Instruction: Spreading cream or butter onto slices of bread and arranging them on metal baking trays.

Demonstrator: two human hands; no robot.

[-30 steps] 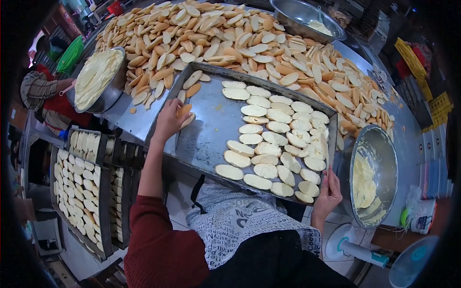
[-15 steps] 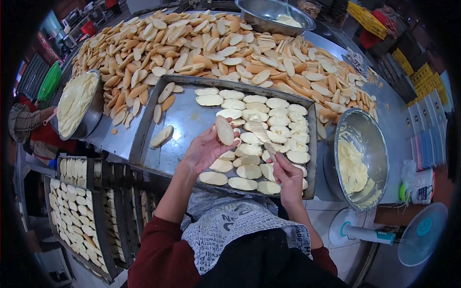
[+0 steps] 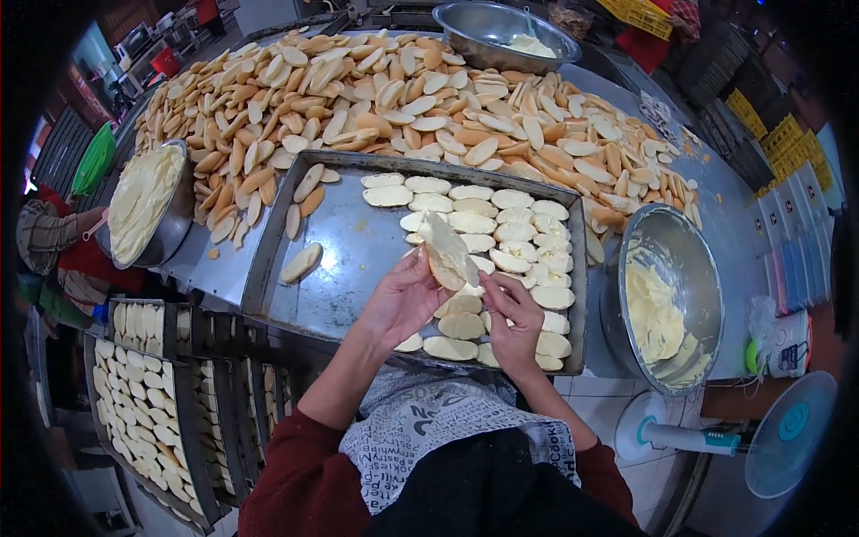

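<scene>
My left hand (image 3: 403, 304) holds an oval bread slice (image 3: 445, 274) over the tray, its golden edge showing. My right hand (image 3: 510, 313) is closed on a spreader; the cream-covered blade (image 3: 447, 246) lies over that slice, partly hiding it. Below is a large metal tray (image 3: 268, 259) with rows of pale, coated ovals (image 3: 474, 206) on its right half and a few loose slices (image 3: 301, 262) at left. A bowl of cream (image 3: 655, 313) stands right of the tray, another heaped bowl (image 3: 143, 201) at upper left.
A heap of bread slices (image 3: 358, 98) covers the table's back, with a steel bowl (image 3: 483, 40) behind. Filled trays (image 3: 143, 421) are stacked at lower left. A co-worker's arm (image 3: 54, 228) shows at left, another person (image 3: 640, 45) at upper right. A fan (image 3: 787, 430) stands at lower right.
My right hand left the tray's rim and came in with the spreader, now over the slice. My left hand moved from the loose slices to mid-tray, holding one.
</scene>
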